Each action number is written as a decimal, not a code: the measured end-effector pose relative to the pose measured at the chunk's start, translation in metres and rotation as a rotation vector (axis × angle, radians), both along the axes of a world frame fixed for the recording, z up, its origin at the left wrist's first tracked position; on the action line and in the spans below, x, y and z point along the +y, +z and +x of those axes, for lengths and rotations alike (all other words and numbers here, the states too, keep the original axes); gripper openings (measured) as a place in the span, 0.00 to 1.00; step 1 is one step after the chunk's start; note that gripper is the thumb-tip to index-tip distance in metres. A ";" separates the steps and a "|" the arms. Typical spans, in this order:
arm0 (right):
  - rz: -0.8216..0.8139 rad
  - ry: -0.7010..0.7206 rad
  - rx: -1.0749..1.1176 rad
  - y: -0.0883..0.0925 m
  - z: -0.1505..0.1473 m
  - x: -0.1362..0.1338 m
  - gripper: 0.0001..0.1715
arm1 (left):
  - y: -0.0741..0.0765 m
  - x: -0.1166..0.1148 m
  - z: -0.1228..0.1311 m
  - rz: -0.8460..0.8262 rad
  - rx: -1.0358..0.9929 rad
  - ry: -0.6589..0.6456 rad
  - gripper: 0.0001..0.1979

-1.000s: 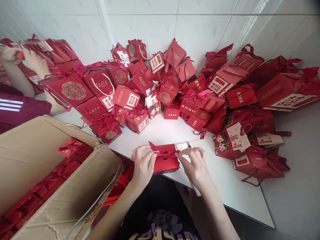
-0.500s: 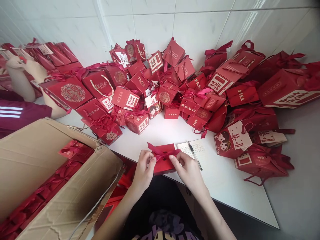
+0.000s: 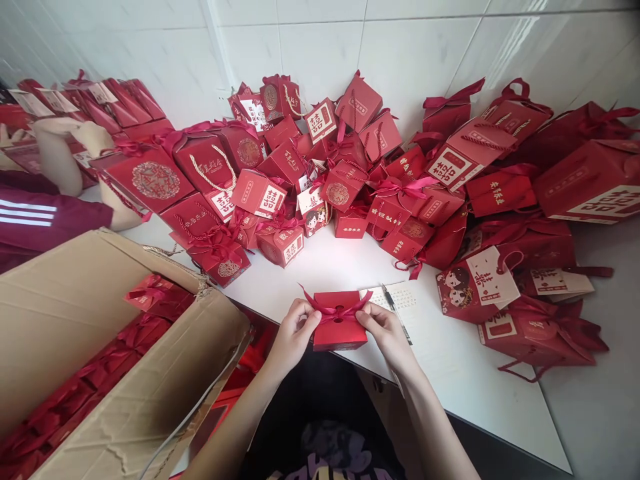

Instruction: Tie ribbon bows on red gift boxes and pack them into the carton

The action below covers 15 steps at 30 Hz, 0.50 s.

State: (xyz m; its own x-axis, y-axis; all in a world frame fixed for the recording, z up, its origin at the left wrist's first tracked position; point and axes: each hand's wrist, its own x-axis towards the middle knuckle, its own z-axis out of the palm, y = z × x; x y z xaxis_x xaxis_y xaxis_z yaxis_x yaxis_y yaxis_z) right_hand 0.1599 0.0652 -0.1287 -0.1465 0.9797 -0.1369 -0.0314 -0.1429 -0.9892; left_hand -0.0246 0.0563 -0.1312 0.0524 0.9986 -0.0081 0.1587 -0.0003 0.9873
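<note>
A small red gift box [image 3: 339,331] stands at the near edge of the white table [image 3: 465,373], with a dark pink ribbon [image 3: 336,312] tied across its top. My left hand [image 3: 295,333] pinches the ribbon's left end beside the box. My right hand [image 3: 383,328] pinches the ribbon's right end on the other side. Both hands have their fingers closed on the ribbon. A pen [image 3: 395,311] lies on a sheet of paper [image 3: 407,297] just right of the box.
A big heap of red gift boxes and bags [image 3: 350,173] covers the back of the table up to the tiled wall. An open cardboard carton [image 3: 100,360] with red boxes inside stands at my left. Another person's arms [image 3: 55,167] work at the far left.
My hands drew the ribbon ends outward into a bow on the box top. The right hand moved off the paper, uncovering the pen. The other person's hands dropped lower.
</note>
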 end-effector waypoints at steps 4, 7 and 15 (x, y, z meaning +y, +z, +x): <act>-0.027 0.022 0.102 -0.005 0.003 0.001 0.23 | -0.003 0.004 -0.006 -0.012 -0.028 -0.060 0.15; -0.049 0.021 0.155 -0.009 0.004 0.002 0.23 | -0.006 0.004 -0.008 0.008 -0.017 -0.071 0.15; -0.014 -0.007 0.126 -0.020 0.006 0.004 0.22 | -0.014 0.005 0.000 0.081 0.018 0.001 0.14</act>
